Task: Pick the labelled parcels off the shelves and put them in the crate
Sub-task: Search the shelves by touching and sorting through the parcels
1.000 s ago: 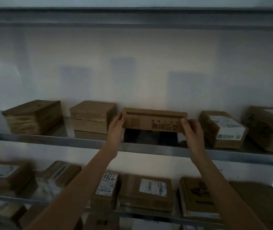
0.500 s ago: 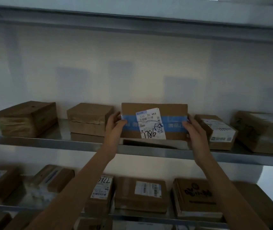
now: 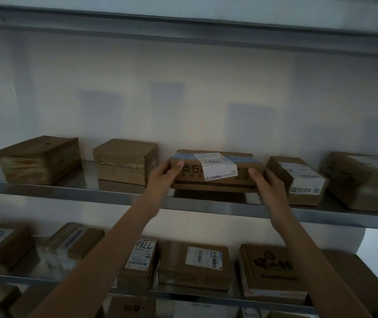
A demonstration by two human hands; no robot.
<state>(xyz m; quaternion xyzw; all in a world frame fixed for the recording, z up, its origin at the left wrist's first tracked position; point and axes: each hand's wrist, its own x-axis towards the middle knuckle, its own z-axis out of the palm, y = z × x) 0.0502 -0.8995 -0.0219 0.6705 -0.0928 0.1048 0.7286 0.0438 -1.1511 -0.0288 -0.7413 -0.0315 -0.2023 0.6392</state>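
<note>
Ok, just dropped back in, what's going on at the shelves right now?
A person holds a flat cardboard parcel on the upper shelf, left hand and right hand gripping its two ends. Its white label, handwritten 7786, faces the camera. The parcel sits at shelf level between other boxes; whether it is lifted clear cannot be told. A second parcel marked 7786 stands on the shelf below. No crate is in view.

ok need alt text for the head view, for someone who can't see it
Two hands, left and right, grip the ends of a brown parcel with a white label and blue tape, on or just above a metal shelf. Other cardboard boxes sit either side of it, and more labelled parcels fill the shelf below.
</note>
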